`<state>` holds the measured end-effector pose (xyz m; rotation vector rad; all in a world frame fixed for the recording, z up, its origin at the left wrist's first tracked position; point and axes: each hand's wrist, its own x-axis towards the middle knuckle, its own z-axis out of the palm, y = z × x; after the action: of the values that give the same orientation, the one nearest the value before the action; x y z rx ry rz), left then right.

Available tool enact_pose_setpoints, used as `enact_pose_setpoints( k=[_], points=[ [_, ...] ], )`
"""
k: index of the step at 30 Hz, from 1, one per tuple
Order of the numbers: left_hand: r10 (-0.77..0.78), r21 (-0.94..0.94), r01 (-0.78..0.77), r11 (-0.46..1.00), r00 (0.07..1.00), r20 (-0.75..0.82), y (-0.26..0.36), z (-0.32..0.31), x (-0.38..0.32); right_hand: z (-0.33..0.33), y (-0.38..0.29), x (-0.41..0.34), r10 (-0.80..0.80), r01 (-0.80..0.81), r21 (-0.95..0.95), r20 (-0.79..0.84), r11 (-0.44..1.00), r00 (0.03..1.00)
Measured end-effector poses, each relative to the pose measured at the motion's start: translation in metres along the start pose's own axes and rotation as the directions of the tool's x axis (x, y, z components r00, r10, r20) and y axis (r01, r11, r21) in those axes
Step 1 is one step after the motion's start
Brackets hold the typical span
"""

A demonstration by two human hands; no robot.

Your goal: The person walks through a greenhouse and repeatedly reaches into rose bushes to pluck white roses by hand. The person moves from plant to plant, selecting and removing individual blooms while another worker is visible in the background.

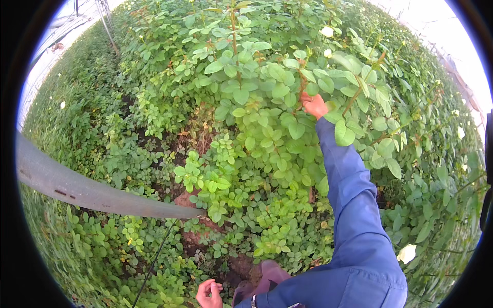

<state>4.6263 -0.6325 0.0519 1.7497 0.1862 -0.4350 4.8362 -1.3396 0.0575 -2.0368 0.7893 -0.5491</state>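
My right hand (315,106), at the end of an outstretched blue sleeve (352,192), has its fingers curled around a reddish rose stem (302,85) among broad green leaves. Part of its grip is hidden by foliage. Low in the picture, my left hand (210,294) is loosely curled near my boots, with no object visible in it; the bottom edge cuts it off. Another tall rose shoot (234,38) rises left of my right hand. White rose blooms (326,31) stand beyond that hand, and one white rose (406,254) is beside my sleeve.
A thick grey post (115,198) crosses from the left edge to the soil near the middle. A thin dark line (154,258) runs below it. Dense rose bushes surround me, with low growth around my purple boots (271,271). A slanting metal support (108,29) stands upper left.
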Motion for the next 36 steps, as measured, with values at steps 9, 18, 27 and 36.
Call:
enact_pose_setpoints(
  k=[9, 18, 27, 36],
  points=[
    [-0.017, -0.018, 0.018, 1.0, 1.0, 0.019, -0.01, 0.004, 0.005, 0.037, 0.062, 0.008, -0.025, 0.017, 0.058, 0.135, 0.998, 0.991],
    [0.002, 0.098, -0.005, 0.995, 1.0, 0.026, -0.003, 0.011, 0.005, 0.052, 0.103, 0.009, -0.073, 0.079, 0.059, -0.086, 0.995, 0.994],
    [0.009, 0.142, -0.015, 0.99, 0.999, 0.045, 0.009, 0.021, 0.009, 0.046, 0.094, -0.027, 0.149, -0.156, -0.203, -0.052, 0.967, 0.987],
    [-0.046, 0.109, 0.045, 0.993, 0.999, 0.012, 0.021, 0.035, 0.012, 0.071, 0.112, -0.034, -0.641, 0.482, -0.533, -0.154, 0.695, 0.752]
  ],
)
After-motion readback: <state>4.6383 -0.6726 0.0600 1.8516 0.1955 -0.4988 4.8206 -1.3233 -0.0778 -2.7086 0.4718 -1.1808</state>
